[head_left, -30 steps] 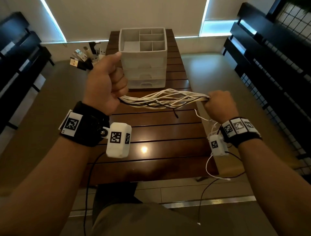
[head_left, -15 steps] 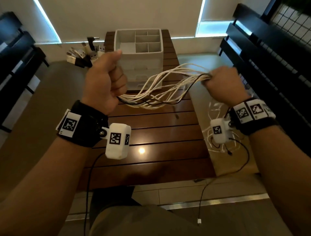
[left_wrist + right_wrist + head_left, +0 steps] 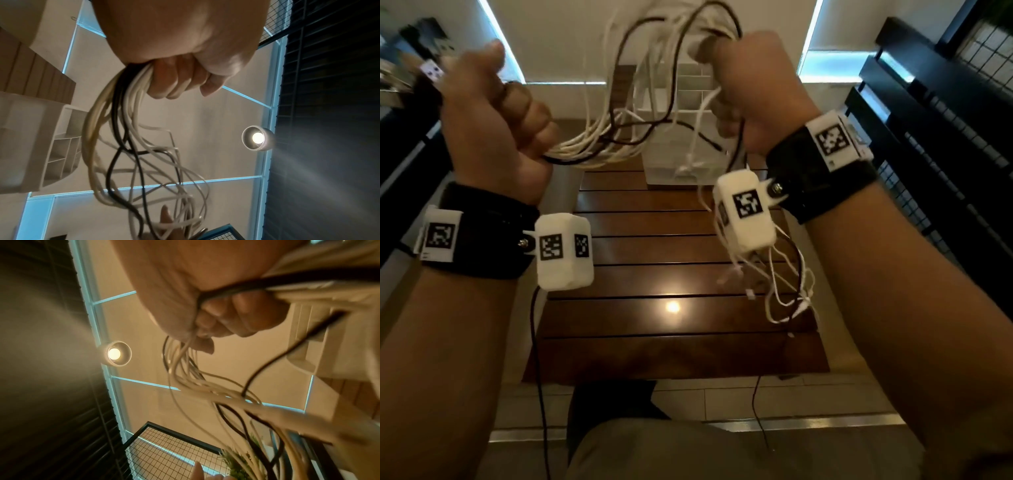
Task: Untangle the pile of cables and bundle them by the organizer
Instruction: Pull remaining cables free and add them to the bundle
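The step in hand looks like gathering: the mixed white and black cables (image 3: 654, 113) are off the table and slung in loose loops between two raised fists, so the untangling seems largely done and the folding into one bundle is under way. Starting at the left, the left hand (image 3: 493, 120) is closed tight around one end of the run, its fingers (image 3: 174, 81) curled fully round the strands with no gap showing, and the USB plugs (image 3: 431, 68) fan out past its far side. From that fist the cables sag, then arch upward in front of the white drawer organizer (image 3: 681, 113), which stands on the slatted wooden table (image 3: 671, 318) behind the loops. Further right, the right hand (image 3: 753, 89) is likewise clenched on the bundle, its fingers (image 3: 242, 316) wrapped round the strands, and the free ends (image 3: 784, 284) dangle below its wrist, just above the table's right edge. By my reading, the next move calls for bringing the two fists together so the loop folds in half, keeping both grips firm so no strand slips out. The slack tails may snag on the wrist-worn camera; whether any knots remain in the blurred loops I cannot tell.
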A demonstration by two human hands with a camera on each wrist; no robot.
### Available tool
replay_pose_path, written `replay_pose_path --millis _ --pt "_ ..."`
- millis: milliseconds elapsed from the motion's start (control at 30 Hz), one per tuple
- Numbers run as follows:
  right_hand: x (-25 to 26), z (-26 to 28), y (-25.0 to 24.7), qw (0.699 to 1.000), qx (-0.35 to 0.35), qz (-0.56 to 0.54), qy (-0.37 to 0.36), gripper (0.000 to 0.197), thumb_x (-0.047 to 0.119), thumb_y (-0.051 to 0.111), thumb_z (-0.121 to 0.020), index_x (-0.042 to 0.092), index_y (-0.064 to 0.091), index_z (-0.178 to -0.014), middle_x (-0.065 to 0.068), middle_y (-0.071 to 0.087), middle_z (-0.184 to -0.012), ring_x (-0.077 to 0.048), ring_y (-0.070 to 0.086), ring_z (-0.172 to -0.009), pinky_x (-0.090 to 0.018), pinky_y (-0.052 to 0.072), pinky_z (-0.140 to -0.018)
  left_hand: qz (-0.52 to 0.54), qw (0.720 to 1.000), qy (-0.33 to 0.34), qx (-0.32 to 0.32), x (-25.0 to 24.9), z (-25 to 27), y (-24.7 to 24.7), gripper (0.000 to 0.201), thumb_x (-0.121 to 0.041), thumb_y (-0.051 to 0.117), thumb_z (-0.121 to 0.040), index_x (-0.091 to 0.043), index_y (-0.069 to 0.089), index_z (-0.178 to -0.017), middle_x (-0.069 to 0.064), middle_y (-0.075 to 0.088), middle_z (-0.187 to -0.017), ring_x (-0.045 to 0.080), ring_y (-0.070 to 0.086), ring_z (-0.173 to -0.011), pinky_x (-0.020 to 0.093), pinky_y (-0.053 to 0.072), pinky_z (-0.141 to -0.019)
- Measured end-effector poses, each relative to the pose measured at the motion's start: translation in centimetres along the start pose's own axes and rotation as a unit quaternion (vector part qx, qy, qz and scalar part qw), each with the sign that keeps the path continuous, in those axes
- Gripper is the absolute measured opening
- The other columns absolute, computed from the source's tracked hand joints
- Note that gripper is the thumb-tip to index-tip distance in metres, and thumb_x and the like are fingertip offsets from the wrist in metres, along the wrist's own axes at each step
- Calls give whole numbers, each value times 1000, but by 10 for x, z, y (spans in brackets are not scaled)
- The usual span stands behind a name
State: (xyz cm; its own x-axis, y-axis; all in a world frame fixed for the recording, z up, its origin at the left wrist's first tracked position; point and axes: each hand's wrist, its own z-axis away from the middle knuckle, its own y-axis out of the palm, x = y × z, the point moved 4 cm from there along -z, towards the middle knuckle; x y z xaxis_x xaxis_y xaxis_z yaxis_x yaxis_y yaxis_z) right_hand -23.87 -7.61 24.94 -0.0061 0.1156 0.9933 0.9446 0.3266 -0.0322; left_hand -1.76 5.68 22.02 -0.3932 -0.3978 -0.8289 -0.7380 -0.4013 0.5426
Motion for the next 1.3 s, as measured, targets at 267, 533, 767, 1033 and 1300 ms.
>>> replay_pose_path --millis 267,533,767,1033,1300 --pt "-120 -33 10 950 -2 308 60 35 39 64 -99 6 72 -91 -10 66 -82 -30 64 -82 -35 43 -68 -28 999 -31 -18 26 -1 -9 50 -28 53 -103 -29 13 -75 -8 11 -49 11 6 -44 24 13 -38" --pt "-201 -8 17 839 195 484 151 118 56 89 -71 12 23 -159 -21 36 -156 -40 39 -143 -51 42 -115 -67 996 -46 -19 47 -7 -6 52 -25 55 -104 -28 27 -60 -8 18 -47 11 11 -42 24 15 -38" --pt "-118 36 55 798 327 486 -143 134 41 90 -72 29 -5 -165 -5 -3 -174 -31 -12 -159 -57 -5 -126 -89 995 -23 29 42 -10 20 51 -21 53 -106 -27 29 -61 -9 22 -46 10 12 -41 23 16 -38" --pt "-110 38 87 845 288 382 -238 120 51 91 -69 15 24 -161 -13 23 -169 -35 17 -158 -61 21 -126 -103 992 -34 69 52 2 31 53 -21 53 -108 -26 35 -58 -8 25 -46 12 15 -40 26 16 -41" --pt "-133 34 111 934 182 223 -212 35 32 67 -87 28 47 -58 1 55 -56 -16 49 -52 -38 38 -53 -92 989 -68 91 55 12 32 63 -23 49 -109 -29 35 -47 -8 21 -45 11 14 -41 25 16 -39"
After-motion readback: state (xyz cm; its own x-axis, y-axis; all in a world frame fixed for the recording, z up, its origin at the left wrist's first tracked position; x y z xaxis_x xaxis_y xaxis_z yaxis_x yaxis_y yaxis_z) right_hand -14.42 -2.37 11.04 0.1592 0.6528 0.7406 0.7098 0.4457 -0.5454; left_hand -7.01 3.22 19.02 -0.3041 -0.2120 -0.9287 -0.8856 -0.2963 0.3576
